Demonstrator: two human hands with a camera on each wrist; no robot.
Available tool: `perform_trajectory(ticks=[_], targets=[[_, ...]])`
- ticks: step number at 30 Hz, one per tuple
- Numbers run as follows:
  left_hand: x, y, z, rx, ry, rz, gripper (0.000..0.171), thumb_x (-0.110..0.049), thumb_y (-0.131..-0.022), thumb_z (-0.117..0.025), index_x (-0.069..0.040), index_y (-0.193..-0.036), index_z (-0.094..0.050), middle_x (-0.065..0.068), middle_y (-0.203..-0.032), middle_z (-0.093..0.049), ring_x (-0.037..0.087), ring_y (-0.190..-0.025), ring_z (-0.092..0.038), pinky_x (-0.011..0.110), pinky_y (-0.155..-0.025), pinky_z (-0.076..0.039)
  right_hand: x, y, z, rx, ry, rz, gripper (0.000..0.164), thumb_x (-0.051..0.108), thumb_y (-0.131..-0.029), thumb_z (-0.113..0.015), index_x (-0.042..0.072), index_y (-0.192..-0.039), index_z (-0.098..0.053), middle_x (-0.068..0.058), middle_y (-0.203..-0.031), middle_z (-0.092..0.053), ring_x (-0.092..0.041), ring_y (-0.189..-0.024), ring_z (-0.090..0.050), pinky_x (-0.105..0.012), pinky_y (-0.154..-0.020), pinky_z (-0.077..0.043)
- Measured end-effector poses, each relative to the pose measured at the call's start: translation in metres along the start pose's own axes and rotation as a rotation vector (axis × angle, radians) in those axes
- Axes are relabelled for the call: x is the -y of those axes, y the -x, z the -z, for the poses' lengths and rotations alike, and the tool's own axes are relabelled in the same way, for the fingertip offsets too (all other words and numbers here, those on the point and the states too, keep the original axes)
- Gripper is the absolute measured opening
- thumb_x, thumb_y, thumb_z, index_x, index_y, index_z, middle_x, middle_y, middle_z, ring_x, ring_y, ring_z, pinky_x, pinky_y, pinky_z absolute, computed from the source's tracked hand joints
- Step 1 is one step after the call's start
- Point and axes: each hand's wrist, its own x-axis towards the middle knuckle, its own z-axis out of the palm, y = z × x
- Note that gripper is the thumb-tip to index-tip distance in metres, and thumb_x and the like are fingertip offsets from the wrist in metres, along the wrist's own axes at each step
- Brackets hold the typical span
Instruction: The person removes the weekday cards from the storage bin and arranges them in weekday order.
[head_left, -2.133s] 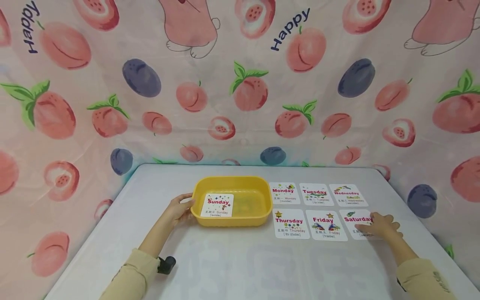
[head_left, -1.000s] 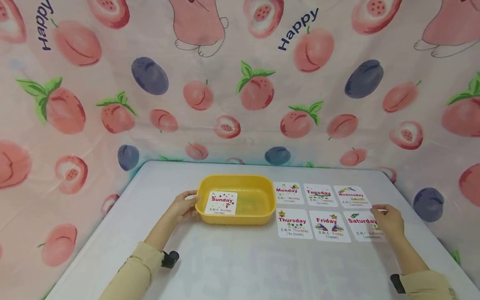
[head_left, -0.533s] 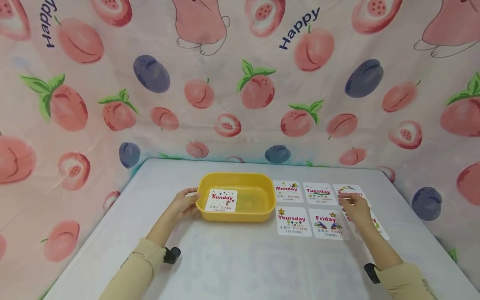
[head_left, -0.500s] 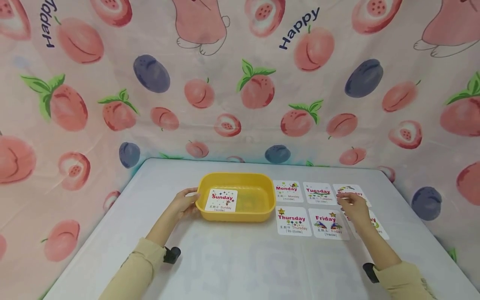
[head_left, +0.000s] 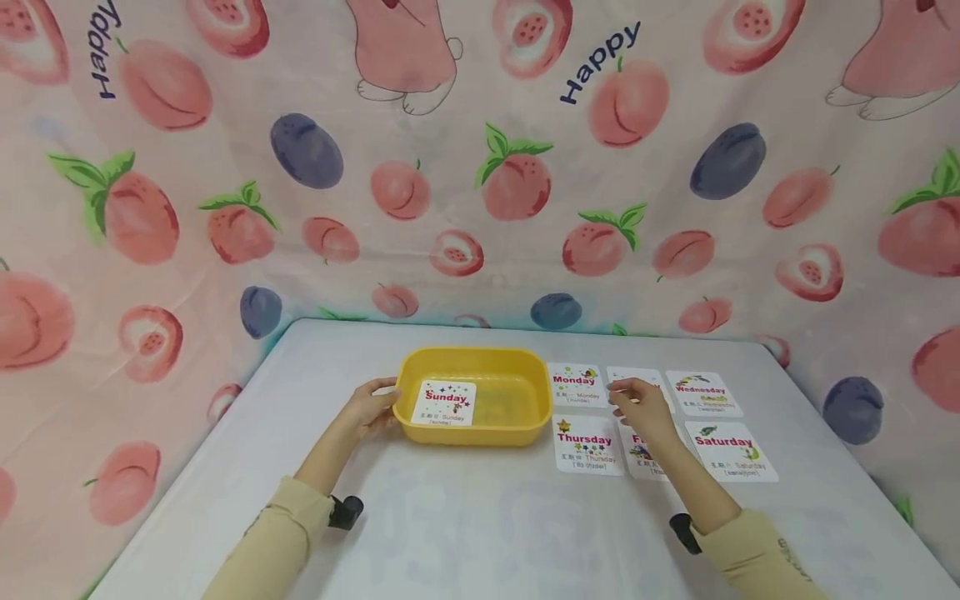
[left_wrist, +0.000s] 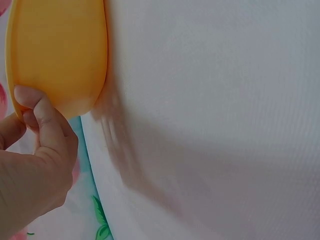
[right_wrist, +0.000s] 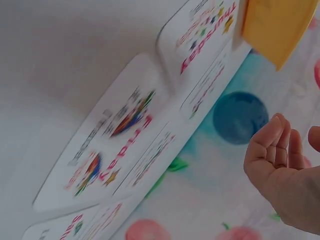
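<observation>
At the left end of a yellow plastic basin (head_left: 472, 436), my left hand (head_left: 366, 411) pinches the rim between thumb and fingers; the left wrist view shows this grip closely. A white Sunday card (head_left: 444, 403) leans inside the basin. My right hand (head_left: 645, 410) is over the Tuesday card (head_left: 634, 374) and the Friday card (head_left: 651, 464), partly covering both. Its fingers are loosely bent with nothing between them, as the right wrist view also shows. Also laid out are the Monday card (head_left: 576, 385), Wednesday card (head_left: 705, 394), Thursday card (head_left: 587, 446) and Saturday card (head_left: 731, 452).
The cards lie in two rows right of the basin on a white table (head_left: 480, 525). A fruit-print cloth (head_left: 487, 292) hangs behind and at both sides. Each wrist wears a black camera (head_left: 346, 512).
My right hand has left the Saturday card and moved left, past the Wednesday card, to over Tuesday and Friday. The left hand keeps its grip on the basin. The head view has shifted slightly.
</observation>
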Motion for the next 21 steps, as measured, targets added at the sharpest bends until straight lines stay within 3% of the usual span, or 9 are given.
perform_trajectory(ticks=[9,13,21], targets=[[0.001,0.000,0.001,-0.010,-0.010,0.005,0.045,-0.010,-0.097,-0.051,-0.004,-0.140,-0.037,0.013,-0.103,-0.053,0.008,-0.061,-0.051,0.017,-0.055,-0.047,0.017,-0.003,-0.035,0.038,-0.033,0.001,0.027,0.009,-0.094,-0.052,-0.005,-0.115,-0.058,-0.022,-0.101,-0.064,-0.021,-0.077,-0.063,-0.024,-0.068,-0.056],[0.001,-0.001,-0.001,-0.013,-0.016,0.002,0.045,-0.010,-0.097,-0.050,-0.004,-0.140,-0.037,0.014,-0.106,-0.054,0.010,-0.067,-0.055,0.018,-0.056,-0.049,0.026,-0.006,-0.045,0.051,-0.073,-0.003,0.026,0.009,-0.093,-0.053,-0.005,-0.115,-0.058,-0.019,-0.097,-0.063,-0.025,-0.078,-0.064,-0.029,-0.071,-0.057],[0.002,0.002,-0.001,-0.001,-0.011,-0.016,0.043,-0.009,-0.098,-0.049,-0.004,-0.139,-0.037,0.012,-0.100,-0.054,0.009,-0.063,-0.052,0.019,-0.057,-0.047,0.042,-0.008,-0.073,0.109,-0.162,0.001,0.026,0.007,-0.093,-0.052,-0.007,-0.115,-0.058,-0.013,-0.093,-0.061,-0.012,-0.071,-0.061,-0.027,-0.070,-0.057]])
